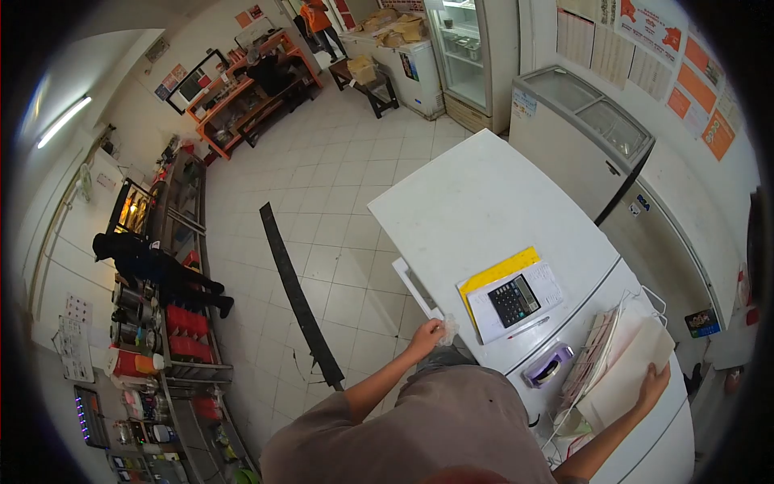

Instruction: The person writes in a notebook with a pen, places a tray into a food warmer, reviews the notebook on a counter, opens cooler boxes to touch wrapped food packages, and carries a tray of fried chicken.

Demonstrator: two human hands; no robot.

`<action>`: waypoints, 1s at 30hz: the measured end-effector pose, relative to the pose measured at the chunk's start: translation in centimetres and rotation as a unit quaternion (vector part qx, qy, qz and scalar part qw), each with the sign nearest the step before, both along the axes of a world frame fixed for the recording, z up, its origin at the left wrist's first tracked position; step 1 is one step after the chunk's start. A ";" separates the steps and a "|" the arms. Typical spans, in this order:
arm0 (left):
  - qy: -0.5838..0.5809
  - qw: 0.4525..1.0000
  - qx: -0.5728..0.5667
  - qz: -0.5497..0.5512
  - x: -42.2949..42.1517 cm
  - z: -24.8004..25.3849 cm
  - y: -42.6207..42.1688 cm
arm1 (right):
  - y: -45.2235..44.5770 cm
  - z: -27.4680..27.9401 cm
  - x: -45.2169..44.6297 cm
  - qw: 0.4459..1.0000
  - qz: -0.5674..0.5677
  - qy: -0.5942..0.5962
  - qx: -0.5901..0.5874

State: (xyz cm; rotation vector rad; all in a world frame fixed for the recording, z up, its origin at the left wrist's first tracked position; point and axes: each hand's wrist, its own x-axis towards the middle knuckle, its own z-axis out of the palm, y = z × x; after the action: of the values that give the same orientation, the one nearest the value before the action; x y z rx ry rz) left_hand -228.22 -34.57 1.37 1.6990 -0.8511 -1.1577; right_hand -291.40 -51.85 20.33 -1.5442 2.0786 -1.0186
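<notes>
My left hand [427,337] is closed beside the white handle [416,289] on the freezer's edge. A crumpled piece of clear plastic [449,331] pokes out of its fingers. With my right hand [655,387] I grip the edge of a large cream paper sheet [633,367], which leans over a wire rack [574,367] full of papers. Left of the rack lies a purple-and-white tape dispenser [548,366]. Farther off, a black calculator [513,301] rests on a notebook [488,321] over a yellow envelope [516,262], with a pen [529,327] close by.
The white freezer top [476,185] spreads out before me. A glass-lidded chest freezer [576,121] stands beyond it on the right. A black strip [298,294] runs along the tiled floor. A person in dark clothes [153,262] is at the left shelves; others are at the back.
</notes>
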 end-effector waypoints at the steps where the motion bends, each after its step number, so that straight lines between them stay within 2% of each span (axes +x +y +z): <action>1: -0.001 1.000 0.001 -0.006 0.2 -0.3 -0.1 | 0.1 0.5 -0.2 1.000 -0.006 -0.005 -0.004; 6: -0.016 0.999 0.019 -0.030 -0.5 2.7 0.1 | 1.2 2.9 -2.2 1.000 0.000 0.000 -0.013; 10: 0.000 0.999 0.018 -0.031 -0.3 1.0 0.0 | 2.4 4.7 -3.7 0.998 -0.027 0.051 -0.035; 12: 0.000 0.999 0.014 -0.034 -0.3 1.1 0.0 | 3.3 7.2 -3.0 0.992 -0.055 0.105 -0.034; 15: 0.000 0.999 0.030 -0.042 -0.5 2.1 -0.2 | 4.4 9.6 -3.9 0.992 -0.052 0.106 -0.036; 18: -0.011 1.000 -0.006 0.001 -0.5 -0.9 -0.1 | 5.1 11.0 -6.2 0.984 -0.054 0.168 -0.033; 19: -0.006 1.000 -0.014 0.002 -0.3 -1.3 0.0 | 5.2 8.7 -10.2 0.961 -0.050 0.253 -0.105; 20: -0.030 0.999 -0.013 0.005 0.1 -2.0 0.1 | 5.3 8.9 -10.2 0.957 -0.042 0.253 -0.133; 21: -0.078 0.996 0.048 0.000 -0.1 1.8 -0.5 | 5.0 10.1 -8.4 0.940 -0.059 0.318 -0.107; 22: -0.028 0.999 0.040 0.007 0.4 1.6 -0.5 | 4.8 9.0 -8.8 0.952 0.000 0.260 -0.161; 23: -0.010 0.999 -0.007 0.038 0.1 2.4 -1.0 | 4.3 10.0 -3.8 0.977 0.003 0.158 -0.141; 24: 0.009 0.998 -0.046 0.046 0.5 3.1 -1.7 | 3.1 10.0 -1.2 0.954 -0.009 0.292 -0.076; 25: -0.018 0.996 -0.038 0.084 0.3 4.5 -2.6 | 2.4 8.0 1.0 0.970 0.006 0.228 -0.090; 26: 0.008 0.995 -0.034 0.094 1.8 3.1 -3.4 | 1.0 5.1 1.8 0.980 0.052 0.160 -0.110; 27: 0.031 0.993 -0.030 0.109 2.9 1.7 -3.9 | 0.0 2.6 2.6 0.954 0.051 0.290 -0.064; 29: 0.062 0.986 -0.026 0.154 2.3 4.8 -6.3 | 0.9 5.2 11.8 0.985 -0.053 0.106 0.125; 30: 0.076 0.980 -0.028 0.180 2.3 5.7 -7.8 | 1.4 4.1 12.2 0.981 -0.083 0.148 0.097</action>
State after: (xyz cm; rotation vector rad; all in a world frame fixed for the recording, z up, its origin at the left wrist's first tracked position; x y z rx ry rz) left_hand -225.97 -42.38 7.05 1.6139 -0.4533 -0.9884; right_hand -279.16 -50.42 24.47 -1.5178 2.4614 -0.6432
